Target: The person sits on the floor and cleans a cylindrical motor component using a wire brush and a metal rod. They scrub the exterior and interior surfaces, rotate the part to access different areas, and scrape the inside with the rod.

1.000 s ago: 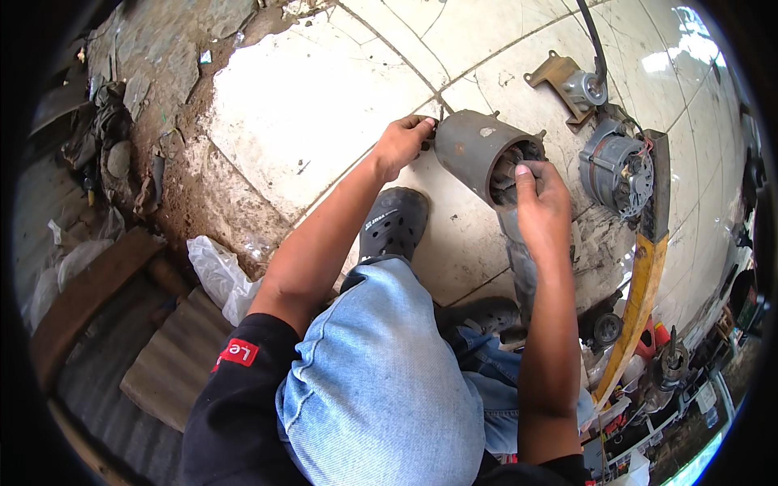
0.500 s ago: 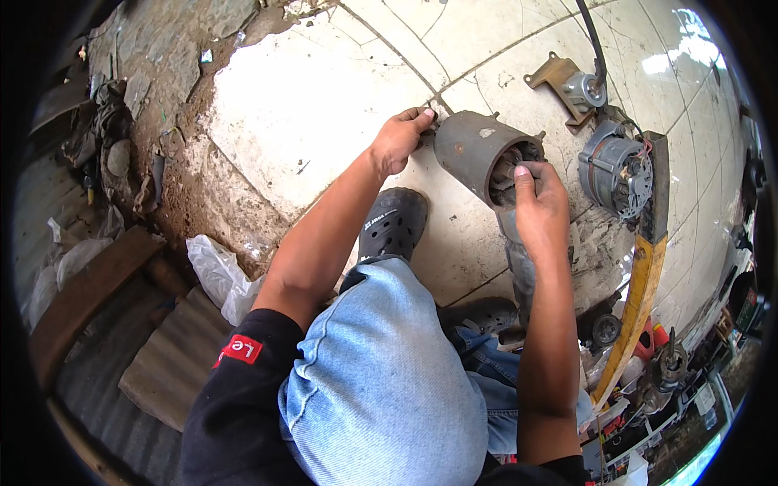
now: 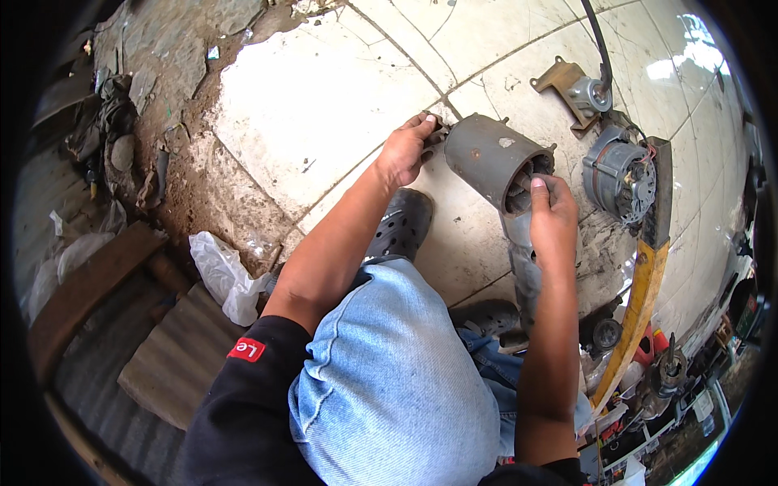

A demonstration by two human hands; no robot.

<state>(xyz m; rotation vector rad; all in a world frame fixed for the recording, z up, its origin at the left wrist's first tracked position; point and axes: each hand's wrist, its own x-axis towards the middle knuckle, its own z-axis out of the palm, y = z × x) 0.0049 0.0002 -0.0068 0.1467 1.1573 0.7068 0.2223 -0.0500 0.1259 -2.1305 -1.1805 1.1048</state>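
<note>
A dark grey metal cylinder point(image 3: 496, 154), which looks like a motor housing, lies tilted over the tiles in front of me, its open end toward my right hand. Inside the opening, dark inner parts show only partly. My left hand point(image 3: 405, 150) is closed, thumb and fingers pinching a small dark part point(image 3: 438, 130) by the housing's left end; whether that part is joined to the housing I cannot tell. At the open end, my right hand point(image 3: 555, 217) has its fingers bent round the rim, thumb on top. Its fingertips are partly hidden.
Right of the housing lie a silver alternator point(image 3: 620, 178) and a rusty bracket with a round metal unit point(image 3: 577, 93). A yellow curved bar point(image 3: 636, 312) runs beside my right forearm. White plastic bags point(image 3: 227, 279) and a wooden seat point(image 3: 174, 352) are at left.
The housing, both hands and the surroundings have shifted slightly right in view. The housing has turned a little, showing less of its opening. Both hands keep their grip.
</note>
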